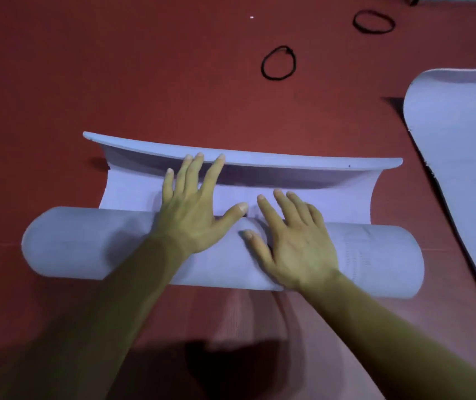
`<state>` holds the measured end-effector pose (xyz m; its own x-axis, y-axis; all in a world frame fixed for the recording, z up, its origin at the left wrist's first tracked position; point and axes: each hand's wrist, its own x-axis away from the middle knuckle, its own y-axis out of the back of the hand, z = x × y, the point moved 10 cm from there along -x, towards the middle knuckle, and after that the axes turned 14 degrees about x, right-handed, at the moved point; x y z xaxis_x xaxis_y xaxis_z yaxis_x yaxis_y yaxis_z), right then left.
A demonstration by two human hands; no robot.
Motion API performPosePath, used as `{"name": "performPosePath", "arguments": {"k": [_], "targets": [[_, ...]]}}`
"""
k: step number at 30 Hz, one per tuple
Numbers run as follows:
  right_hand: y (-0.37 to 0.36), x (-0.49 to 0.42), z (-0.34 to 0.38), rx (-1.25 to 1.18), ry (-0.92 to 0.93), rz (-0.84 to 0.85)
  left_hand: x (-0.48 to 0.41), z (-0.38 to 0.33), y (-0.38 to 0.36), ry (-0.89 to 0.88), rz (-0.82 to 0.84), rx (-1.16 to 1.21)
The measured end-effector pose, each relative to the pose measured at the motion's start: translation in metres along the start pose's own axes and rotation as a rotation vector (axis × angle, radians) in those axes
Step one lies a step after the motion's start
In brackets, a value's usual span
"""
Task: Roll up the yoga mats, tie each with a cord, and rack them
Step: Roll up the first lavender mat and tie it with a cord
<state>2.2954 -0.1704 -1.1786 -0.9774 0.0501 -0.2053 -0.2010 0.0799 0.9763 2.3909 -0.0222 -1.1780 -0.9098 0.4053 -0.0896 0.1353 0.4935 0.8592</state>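
While left hand (193,209) and right hand (294,241) press flat-fingered, mat roll (72,243) lies left-to-right.

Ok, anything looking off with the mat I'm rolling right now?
The mat's free end curls up off the floor instead of lying flat, rising right at the fingertips of the left hand. It may spring back unless it is pressed down. Nothing else stands out.
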Motion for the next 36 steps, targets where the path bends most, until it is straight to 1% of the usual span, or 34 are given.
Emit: {"name": "performPosePath", "arguments": {"k": [3, 6, 9, 11, 13, 15, 22, 27, 29, 32, 34, 36], "targets": [[0.000, -0.038, -0.019, -0.057, -0.098, -0.018, -0.001, -0.007, 0.000, -0.059, -0.055, -0.022], [0.007, -0.044, -0.023, -0.079, -0.152, -0.032, -0.004, -0.010, 0.003, -0.086, -0.104, -0.064], [0.007, -0.019, -0.013, -0.083, -0.183, -0.003, -0.014, -0.007, 0.002, -0.051, -0.054, -0.057], [0.004, -0.015, -0.010, -0.064, -0.184, -0.022, -0.020, -0.005, -0.001, -0.039, -0.004, -0.031], [-0.001, -0.030, -0.014, -0.041, -0.197, -0.035, -0.031, -0.004, -0.003, -0.059, 0.022, -0.028], [-0.006, -0.046, -0.019, -0.019, -0.203, -0.014, -0.040, 0.000, -0.007, -0.068, 0.035, -0.042], [-0.009, -0.079, -0.030, -0.033, -0.219, 0.009, -0.065, 0.006, -0.011, -0.058, 0.004, -0.033], [-0.012, -0.102, -0.037, -0.087, -0.206, 0.026, -0.096, 0.015, -0.017, 0.019, 0.051, -0.014], [-0.018, -0.112, -0.035, -0.139, -0.166, 0.091, -0.108, 0.022, -0.025, 0.075, 0.129, 0.013], [-0.034, -0.119, -0.031, -0.196, -0.099, 0.284, -0.116, 0.026, -0.032, 0.118, 0.209, 0.047], [-0.042, -0.124, -0.030, -0.220, -0.082, 0.365, -0.117, 0.024, -0.030, 0.107, 0.212, 0.064], [-0.045, -0.131, -0.034, -0.227, -0.101, 0.394, -0.115, 0.022, -0.020, 0.076, 0.155, 0.078]]}}
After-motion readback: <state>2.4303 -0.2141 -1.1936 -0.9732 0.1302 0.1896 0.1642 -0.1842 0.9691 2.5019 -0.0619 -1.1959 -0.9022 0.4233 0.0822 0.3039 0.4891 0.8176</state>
